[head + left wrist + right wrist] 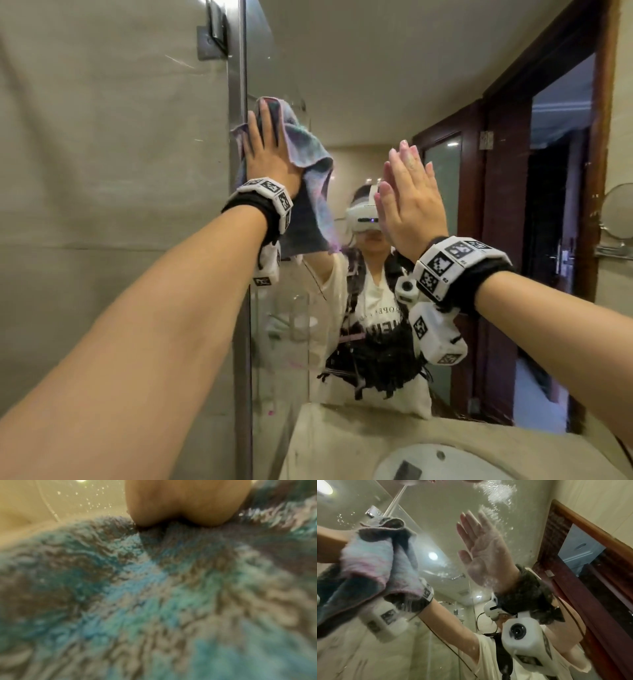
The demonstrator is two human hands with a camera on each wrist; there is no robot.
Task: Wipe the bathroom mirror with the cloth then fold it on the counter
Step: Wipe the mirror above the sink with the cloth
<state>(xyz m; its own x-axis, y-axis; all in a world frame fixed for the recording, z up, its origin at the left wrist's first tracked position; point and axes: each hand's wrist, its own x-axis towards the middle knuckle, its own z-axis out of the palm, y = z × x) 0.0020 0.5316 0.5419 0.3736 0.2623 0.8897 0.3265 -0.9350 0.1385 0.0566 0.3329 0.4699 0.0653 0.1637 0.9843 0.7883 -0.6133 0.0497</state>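
The mottled blue, pink and grey cloth point(308, 147) is spread against the mirror point(376, 85) near its upper left edge. My left hand point(267, 150) lies flat on the cloth, fingers straight and pointing up, pressing it to the glass. Its lower part hangs loose below my wrist. In the left wrist view the cloth point(154, 601) fills the frame under my palm point(185, 503). My right hand point(407, 198) rests flat on the bare glass to the right, fingers straight and holding nothing. The right wrist view shows wet smears on the mirror point(498, 494) and the cloth point(368, 561).
A glass shower panel with a metal hinge point(212, 34) borders the mirror on the left. Below lie the beige counter point(342, 442) and a white basin point(445, 462). A round wall mirror point(620, 209) and a rail hang at the right. The glass reflects a dark wooden door.
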